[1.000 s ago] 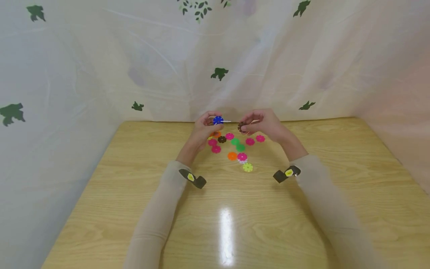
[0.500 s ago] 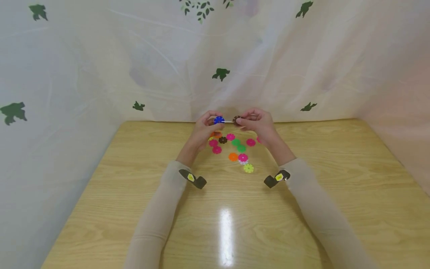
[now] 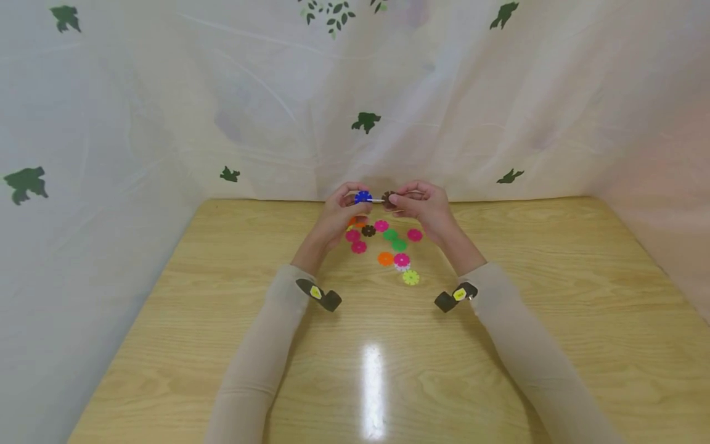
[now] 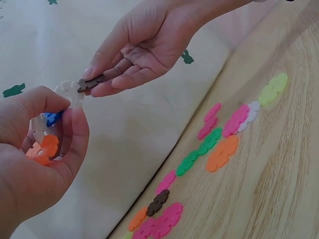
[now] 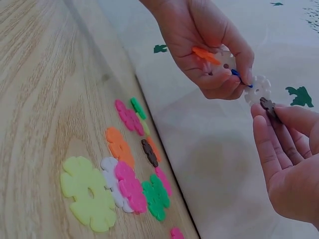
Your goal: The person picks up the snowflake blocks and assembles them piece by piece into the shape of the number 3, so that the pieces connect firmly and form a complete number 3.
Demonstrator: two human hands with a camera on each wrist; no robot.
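My left hand (image 3: 335, 216) pinches a joined chain of notched plastic snowflake discs above the table's far edge. In the left wrist view the chain shows an orange disc (image 4: 44, 151), a blue disc (image 4: 53, 118) and a white disc (image 4: 75, 92), with another white one partly hidden by the fingers. My right hand (image 3: 429, 208) pinches a brown disc (image 5: 267, 105) between thumb and fingers. The brown disc's edge meets the outer white disc (image 5: 257, 90), the two standing crosswise to each other.
Loose discs lie on the wooden table (image 3: 233, 345) below the hands: green (image 3: 399, 245), orange (image 3: 385, 259), yellow (image 3: 411, 277), dark brown (image 3: 368, 230), white and several pink ones (image 3: 359, 247). A pale curtain (image 3: 266, 123) hangs behind the table's far edge.
My right hand has moved left with the brown disc, closing the gap to the white disc on the chain. My left hand has stayed almost in place.
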